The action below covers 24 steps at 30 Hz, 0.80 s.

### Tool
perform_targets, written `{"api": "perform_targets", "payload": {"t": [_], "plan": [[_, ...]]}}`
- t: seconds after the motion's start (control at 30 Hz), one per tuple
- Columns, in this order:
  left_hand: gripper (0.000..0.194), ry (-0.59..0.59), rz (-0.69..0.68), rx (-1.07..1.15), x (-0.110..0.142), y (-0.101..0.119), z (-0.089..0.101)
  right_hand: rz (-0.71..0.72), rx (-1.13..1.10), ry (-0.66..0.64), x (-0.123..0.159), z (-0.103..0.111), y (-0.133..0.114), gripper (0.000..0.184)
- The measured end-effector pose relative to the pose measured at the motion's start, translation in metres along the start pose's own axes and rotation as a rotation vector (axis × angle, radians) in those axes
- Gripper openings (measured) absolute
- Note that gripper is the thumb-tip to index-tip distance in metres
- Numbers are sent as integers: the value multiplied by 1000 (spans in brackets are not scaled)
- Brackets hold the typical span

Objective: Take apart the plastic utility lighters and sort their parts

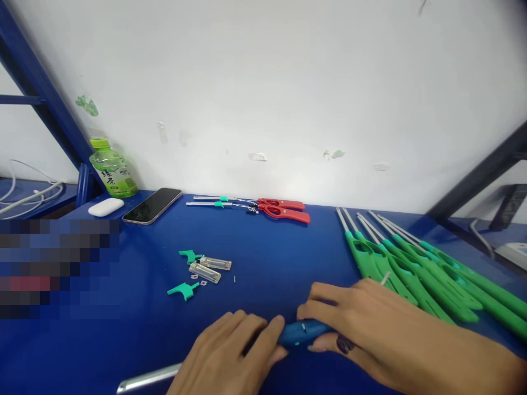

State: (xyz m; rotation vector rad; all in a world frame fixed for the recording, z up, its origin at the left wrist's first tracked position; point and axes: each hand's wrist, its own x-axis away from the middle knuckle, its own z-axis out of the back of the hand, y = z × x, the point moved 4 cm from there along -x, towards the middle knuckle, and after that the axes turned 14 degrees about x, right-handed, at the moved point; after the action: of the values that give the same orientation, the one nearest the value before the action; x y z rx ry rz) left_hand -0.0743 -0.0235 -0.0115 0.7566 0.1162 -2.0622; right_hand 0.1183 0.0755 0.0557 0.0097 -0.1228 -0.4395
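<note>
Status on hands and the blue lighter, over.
Left hand and right hand: fingers closed on blue stick lighter. Metal tube protrudes past left hand. Green stick lighters lie close by right forearm.

Blue table (263, 258): green lighters (411, 269), phone (152, 206), bottle (113, 169).

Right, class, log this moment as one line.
Left hand: holds blue handle | right hand: holds same handle | beyond: red handles | right: green handles
</note>
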Motion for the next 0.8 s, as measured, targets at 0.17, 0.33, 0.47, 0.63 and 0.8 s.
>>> {"api": "perform_targets", "payload": {"t": [0.17, 0.33, 0.47, 0.63, 0.8], "plan": [[38, -48, 57, -90, 0, -8, 3, -82, -187, 16, 1, -18, 9, 19], [41, -23, 112, -123, 15, -17, 14, -136, -210, 23, -2, -20, 19, 21], [37, -45, 146, -2, 24, -25, 14, -149, -128, 72, 4, -30, 15, 27], [37, -101, 167, 141, 19, -26, 9, -172, -62, 117, 9, -46, 6, 26], [50, -202, 136, 279, 11, -24, 16, -206, -24, 232, 13, -56, 0, 25]]}}
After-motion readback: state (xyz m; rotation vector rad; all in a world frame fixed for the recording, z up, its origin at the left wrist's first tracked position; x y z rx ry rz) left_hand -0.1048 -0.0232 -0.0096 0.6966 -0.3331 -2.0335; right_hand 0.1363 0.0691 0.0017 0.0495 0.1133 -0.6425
